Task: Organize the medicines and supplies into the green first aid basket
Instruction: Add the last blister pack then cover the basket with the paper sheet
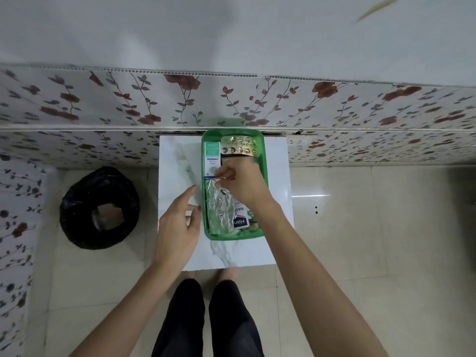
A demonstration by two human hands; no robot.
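A green basket (260, 140) stands on a small white marble-pattern table (177, 161), against the wall. Inside lie a white Optibex box (212, 157) at the far left, a silver and gold blister strip (239, 146) at the far end, a clear zip bag of foil strips (219, 204) at the near left, and a hand-wash sachet (242, 221) at the near right. My right hand (243, 182) is over the basket's middle, fingers pinched on the zip bag's top edge. My left hand (180, 222) hovers just left of the basket, fingers apart and holding nothing.
A bin lined with a black bag (99, 208) stands on the tiled floor left of the table. Floral wall panels (103, 104) run behind the table. My legs (206, 318) are right at the table's near edge.
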